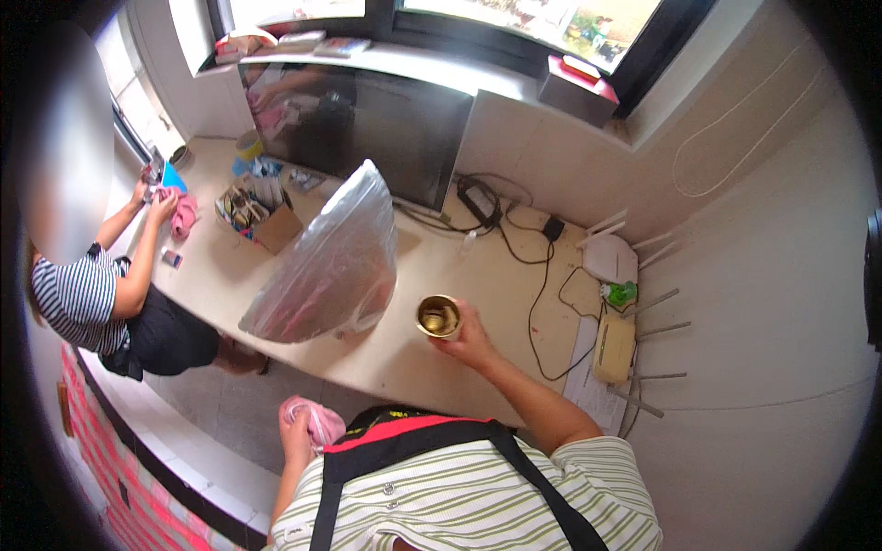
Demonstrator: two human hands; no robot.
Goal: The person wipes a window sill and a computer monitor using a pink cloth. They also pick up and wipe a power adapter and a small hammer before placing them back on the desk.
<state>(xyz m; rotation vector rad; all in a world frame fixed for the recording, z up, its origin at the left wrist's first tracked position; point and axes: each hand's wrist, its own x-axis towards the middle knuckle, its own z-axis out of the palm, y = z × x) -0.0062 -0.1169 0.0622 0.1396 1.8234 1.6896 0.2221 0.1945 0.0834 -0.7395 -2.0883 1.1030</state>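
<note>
A gold-coloured metal cup (439, 318), its mouth facing the camera, is gripped by my right hand (465, 337) over the tabletop (420, 368). What lies inside it, if anything, I cannot tell from the shiny interior. My left hand (296, 434) is low, beyond the table's front edge, and holds a bunched pink cloth (322, 421). Left of the cup rises a large fan-shaped thing with a silvery, foil-like surface (344, 255).
A co-worker (89, 303) at the left holds a pink cloth (184, 215). On the table are a cardboard box of odds and ends (275, 231), a monitor (372, 131), black cables (510, 241), a white router (610, 258), a yellowed router (613, 348) and a green bottle (622, 294).
</note>
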